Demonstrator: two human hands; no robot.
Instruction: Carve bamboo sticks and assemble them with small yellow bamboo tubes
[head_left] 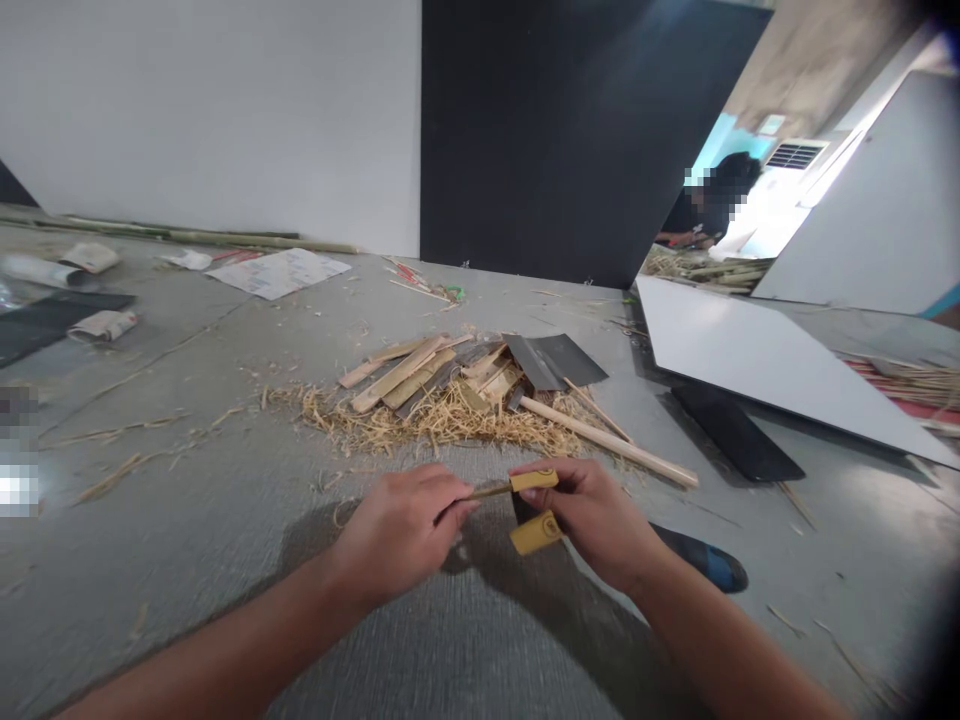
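My left hand (401,530) is closed, pinching the left end of a thin bamboo sliver (491,490). My right hand (592,515) is closed on a folded yellow piece (534,505), likely sandpaper, wrapped around the sliver's right end. Both hands hover just above the grey floor (225,520), in front of a pile of bamboo strips and shavings (450,400).
A long bamboo stick (607,442) lies right of the pile, beside dark sheets (555,360). A blue-tipped dark object (709,565) lies behind my right wrist. A white board (765,360) leans at the right; another person (712,200) sits beyond it. Papers (277,270) lie far left.
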